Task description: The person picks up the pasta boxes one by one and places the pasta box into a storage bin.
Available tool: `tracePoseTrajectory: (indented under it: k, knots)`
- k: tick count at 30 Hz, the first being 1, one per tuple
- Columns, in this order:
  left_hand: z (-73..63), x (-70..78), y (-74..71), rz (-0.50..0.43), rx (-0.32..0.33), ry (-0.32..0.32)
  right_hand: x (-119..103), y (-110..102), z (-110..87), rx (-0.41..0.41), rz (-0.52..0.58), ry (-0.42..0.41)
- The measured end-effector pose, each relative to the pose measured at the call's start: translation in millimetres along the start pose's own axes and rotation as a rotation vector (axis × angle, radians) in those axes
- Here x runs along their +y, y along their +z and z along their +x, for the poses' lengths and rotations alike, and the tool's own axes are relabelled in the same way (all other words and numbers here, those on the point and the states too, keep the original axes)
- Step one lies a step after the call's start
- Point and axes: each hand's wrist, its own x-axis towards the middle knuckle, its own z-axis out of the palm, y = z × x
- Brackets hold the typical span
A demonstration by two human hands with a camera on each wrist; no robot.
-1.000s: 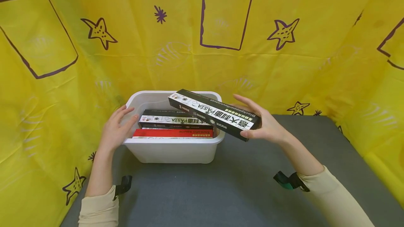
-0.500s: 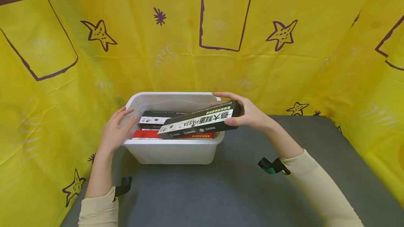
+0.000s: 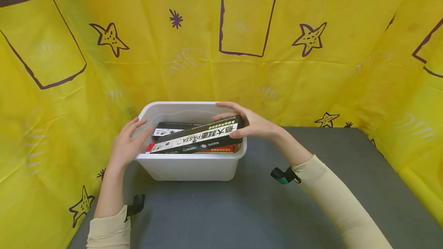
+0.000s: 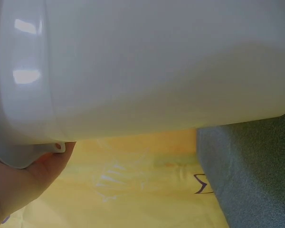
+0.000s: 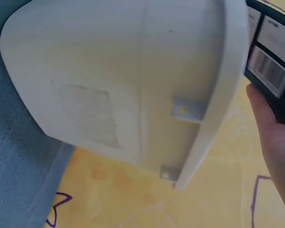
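My right hand (image 3: pixel 257 126) holds the right end of a black pasta box (image 3: pixel 197 135) with a white label band. The box slants over the white plastic bin (image 3: pixel 188 168), its left end lower and near the front rim. In the right wrist view, the pasta box's end (image 5: pixel 270 61) shows a barcode, with my thumb side against it beyond the rim. My left hand (image 3: pixel 128 141) grips the bin's left rim; the left wrist view shows part of that hand (image 4: pixel 33 180) tucked under the rim. Inside the bin lie another black pasta box (image 3: pixel 169 128) and a red box (image 3: pixel 219 149), both partly covered.
The bin stands on a dark grey table (image 3: pixel 214 214), near its back left. A yellow cloth (image 3: pixel 194 49) with purple drawings hangs behind and at both sides. Black straps (image 3: pixel 135 205) are on both sleeves.
My right hand has moved left with the pasta box, from beside the bin's right rim to over it. The box's left end has swung down toward the front rim. My left hand stays put.
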Motion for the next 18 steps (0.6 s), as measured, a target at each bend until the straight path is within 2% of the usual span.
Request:
tracePoseTrajectory:
  k: [7, 12, 18]
  knots:
    - [-0.4, 1.4, 1.7, -0.01, -0.005, -0.01, 3, 0, 0.7, 0.167, -0.078, -0.023]
    - [0.0, 0.5, 1.1, 0.004, 0.01, -0.013, 7, 2, -7.9, 0.225, -0.103, 0.031]
    - [0.9, -0.2, 0.5, 0.003, 0.007, -0.014, 9, 2, -18.6, 0.275, -0.116, 0.037]
